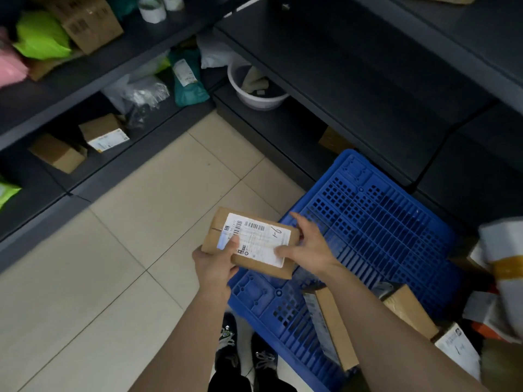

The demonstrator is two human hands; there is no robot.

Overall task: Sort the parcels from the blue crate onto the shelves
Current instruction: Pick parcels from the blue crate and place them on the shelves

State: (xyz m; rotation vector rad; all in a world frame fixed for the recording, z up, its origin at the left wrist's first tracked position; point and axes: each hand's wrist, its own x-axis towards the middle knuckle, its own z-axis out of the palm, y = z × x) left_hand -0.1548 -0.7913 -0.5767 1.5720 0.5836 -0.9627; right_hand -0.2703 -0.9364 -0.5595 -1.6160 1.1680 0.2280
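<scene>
As sorting stands, shelves: ahead-left, well apart.
Blue crate: on floor, rightward.
Parcel: over crate's near-left edge, long axis left-right.
Left hand: grips left end, nearer shelves.
Right hand: pinches right end.

I hold a brown parcel above the tiled floor, at the left edge of the blue crate. My left hand grips its left end, thumb on the white label. My right hand holds the right end, thumb on the label too, forefinger stretched out. The label bears a handwritten "1-6". More cardboard boxes lie at the crate's near end by my right forearm. Dark shelves ahead and to the left carry boxes, bags and a white basin.
</scene>
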